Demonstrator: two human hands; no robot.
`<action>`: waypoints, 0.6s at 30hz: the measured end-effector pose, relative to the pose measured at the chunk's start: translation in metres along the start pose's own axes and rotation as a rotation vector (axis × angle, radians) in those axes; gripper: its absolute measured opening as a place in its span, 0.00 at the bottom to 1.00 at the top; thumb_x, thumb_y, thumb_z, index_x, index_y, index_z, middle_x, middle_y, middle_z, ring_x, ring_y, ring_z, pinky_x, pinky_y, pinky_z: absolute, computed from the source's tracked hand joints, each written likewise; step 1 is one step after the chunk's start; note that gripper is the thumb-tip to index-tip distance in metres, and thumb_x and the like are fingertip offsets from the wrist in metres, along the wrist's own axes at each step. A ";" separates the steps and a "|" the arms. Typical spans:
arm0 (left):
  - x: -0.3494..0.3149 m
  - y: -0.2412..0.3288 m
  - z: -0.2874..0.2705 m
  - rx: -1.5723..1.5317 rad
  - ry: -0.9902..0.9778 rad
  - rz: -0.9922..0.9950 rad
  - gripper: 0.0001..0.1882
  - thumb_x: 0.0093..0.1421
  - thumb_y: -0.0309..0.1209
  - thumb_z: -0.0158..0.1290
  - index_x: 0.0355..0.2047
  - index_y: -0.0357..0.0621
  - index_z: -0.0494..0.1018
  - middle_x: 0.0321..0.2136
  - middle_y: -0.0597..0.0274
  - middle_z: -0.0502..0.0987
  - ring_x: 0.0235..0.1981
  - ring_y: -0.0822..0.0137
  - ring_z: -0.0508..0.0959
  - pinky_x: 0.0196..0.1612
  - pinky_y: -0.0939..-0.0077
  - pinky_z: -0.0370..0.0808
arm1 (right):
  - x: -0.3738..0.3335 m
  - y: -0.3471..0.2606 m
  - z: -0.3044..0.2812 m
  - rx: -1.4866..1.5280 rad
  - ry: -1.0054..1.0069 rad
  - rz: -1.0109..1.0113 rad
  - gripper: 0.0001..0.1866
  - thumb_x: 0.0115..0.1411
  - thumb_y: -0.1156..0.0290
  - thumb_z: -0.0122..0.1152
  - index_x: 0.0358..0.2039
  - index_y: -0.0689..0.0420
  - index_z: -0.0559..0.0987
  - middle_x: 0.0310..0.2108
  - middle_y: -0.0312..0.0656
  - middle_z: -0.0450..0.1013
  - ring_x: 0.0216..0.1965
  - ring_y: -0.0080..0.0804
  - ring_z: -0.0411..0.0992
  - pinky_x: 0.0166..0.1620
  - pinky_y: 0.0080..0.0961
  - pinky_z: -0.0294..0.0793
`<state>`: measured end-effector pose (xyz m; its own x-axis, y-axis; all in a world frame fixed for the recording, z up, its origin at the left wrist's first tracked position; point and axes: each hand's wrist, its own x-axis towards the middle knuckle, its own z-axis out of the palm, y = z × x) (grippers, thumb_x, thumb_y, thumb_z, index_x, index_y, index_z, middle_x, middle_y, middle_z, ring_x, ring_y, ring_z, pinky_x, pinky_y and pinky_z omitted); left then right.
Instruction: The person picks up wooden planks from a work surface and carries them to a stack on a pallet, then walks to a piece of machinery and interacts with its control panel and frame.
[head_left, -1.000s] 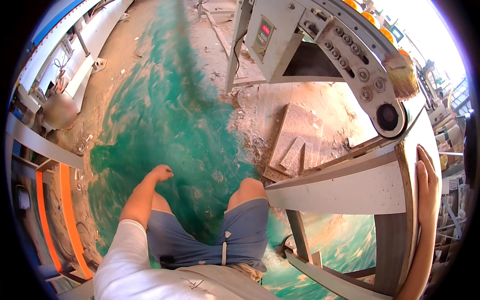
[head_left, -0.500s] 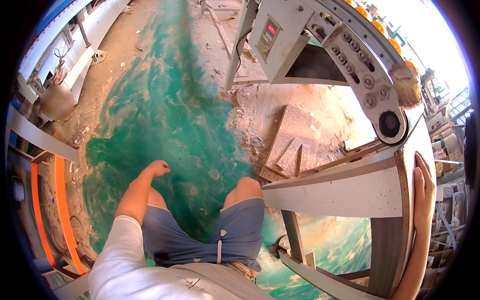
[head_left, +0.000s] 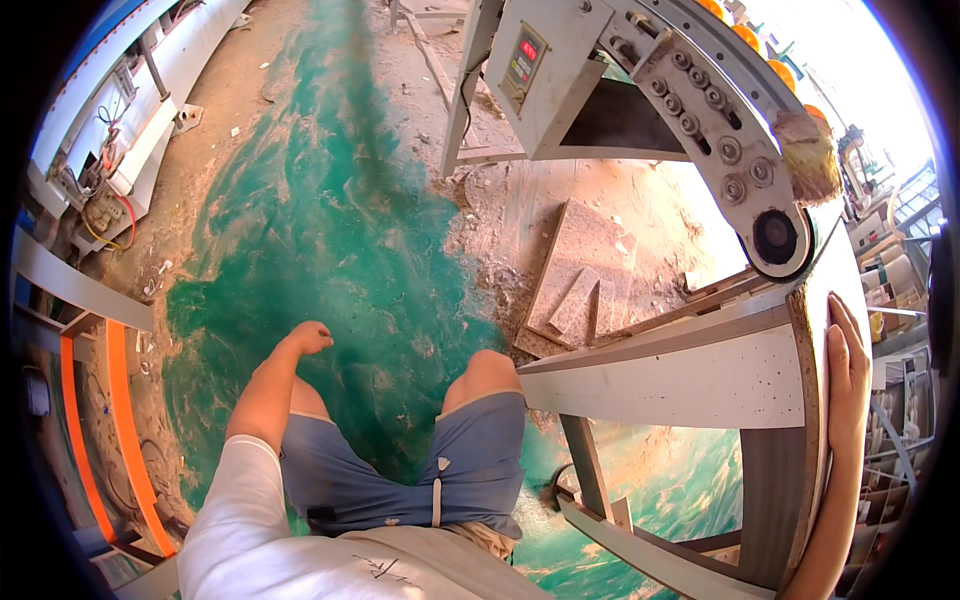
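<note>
Just on the near side of the roller [head_left: 775,236], the pale board [head_left: 817,380] under the right hand [head_left: 848,370], its fingers flat and ungripping, looks stiff, probably heavy, best held by its edges, while the left hand [head_left: 312,337] curls loosely well left of that roller, contents untellable.

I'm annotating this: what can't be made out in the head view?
In the head view:
Left hand and right hand: palms hidden by the hands themselves.
Feet: hidden behind the knees.
Control panel: markings too small.
Grey machine: top cut off by the upper edge.
</note>
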<state>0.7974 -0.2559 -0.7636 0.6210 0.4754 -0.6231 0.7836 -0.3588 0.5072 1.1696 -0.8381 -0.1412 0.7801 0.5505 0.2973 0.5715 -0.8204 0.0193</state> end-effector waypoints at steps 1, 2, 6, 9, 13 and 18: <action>0.000 0.000 0.000 -0.005 0.003 0.000 0.20 0.57 0.40 0.63 0.45 0.39 0.81 0.35 0.52 0.84 0.29 0.62 0.84 0.40 0.64 0.80 | 0.000 -0.001 0.000 -0.002 0.000 -0.001 0.30 0.73 0.50 0.42 0.64 0.59 0.72 0.65 0.49 0.68 0.67 0.44 0.65 0.70 0.37 0.58; 0.000 0.001 0.001 -0.010 0.006 0.000 0.20 0.57 0.40 0.63 0.45 0.39 0.81 0.35 0.52 0.84 0.30 0.62 0.84 0.40 0.64 0.80 | 0.000 -0.001 0.000 -0.004 0.000 -0.002 0.30 0.73 0.50 0.42 0.64 0.59 0.72 0.65 0.49 0.68 0.67 0.44 0.65 0.70 0.37 0.58; -0.001 0.004 0.001 -0.001 0.007 -0.001 0.20 0.57 0.40 0.63 0.45 0.39 0.81 0.36 0.52 0.84 0.30 0.62 0.84 0.40 0.64 0.80 | -0.001 0.000 0.001 0.009 0.002 0.003 0.30 0.73 0.51 0.43 0.63 0.59 0.73 0.64 0.49 0.68 0.67 0.44 0.65 0.70 0.37 0.58; 0.001 0.004 0.001 0.001 0.000 -0.005 0.21 0.57 0.40 0.63 0.45 0.39 0.80 0.36 0.52 0.84 0.29 0.62 0.84 0.40 0.64 0.80 | 0.000 -0.002 0.000 0.017 0.004 0.001 0.29 0.73 0.51 0.43 0.63 0.59 0.73 0.64 0.49 0.69 0.66 0.44 0.65 0.69 0.37 0.59; 0.002 0.005 0.002 0.004 0.000 0.003 0.21 0.57 0.40 0.63 0.45 0.39 0.80 0.36 0.52 0.84 0.29 0.62 0.84 0.40 0.64 0.80 | 0.000 -0.002 0.000 0.025 0.001 0.002 0.29 0.73 0.51 0.43 0.63 0.59 0.73 0.64 0.49 0.69 0.66 0.44 0.65 0.69 0.37 0.59; 0.003 -0.001 0.003 -0.034 0.013 0.006 0.21 0.57 0.40 0.64 0.45 0.39 0.81 0.36 0.52 0.84 0.29 0.62 0.84 0.39 0.64 0.80 | 0.000 -0.005 0.000 0.007 0.003 0.010 0.28 0.73 0.52 0.43 0.63 0.60 0.73 0.64 0.49 0.69 0.66 0.44 0.65 0.69 0.36 0.58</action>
<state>0.7985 -0.2565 -0.7671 0.6250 0.4838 -0.6126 0.7789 -0.3338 0.5310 1.1670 -0.8342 -0.1412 0.7849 0.5420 0.3003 0.5658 -0.8245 0.0093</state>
